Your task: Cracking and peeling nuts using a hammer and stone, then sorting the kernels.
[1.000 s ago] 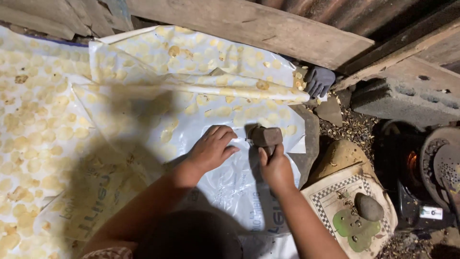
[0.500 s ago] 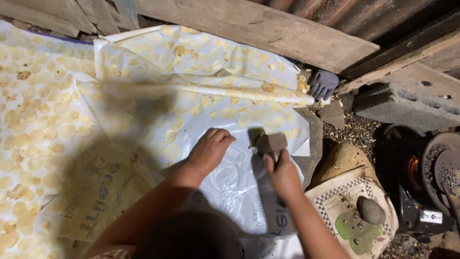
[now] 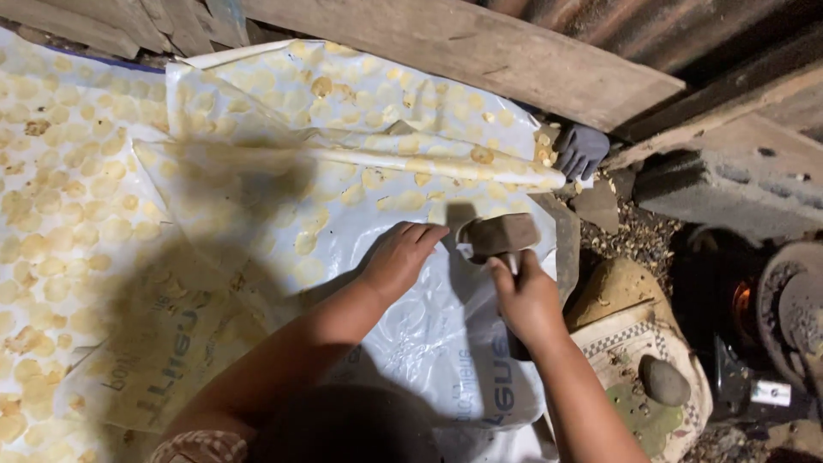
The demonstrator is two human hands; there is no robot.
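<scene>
Right hand: clenched on wooden mallet. Left hand: released, flat on plastic sheet. Keep your fingers clear; strike squarely.

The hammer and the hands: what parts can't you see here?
- Hammer handle, head view: hidden inside the right hand.
- What lies under the left hand: covered by its fingers.
- Stove: cut off by the right edge, dark.
- Glove: partly behind the plastic sheet.
</scene>
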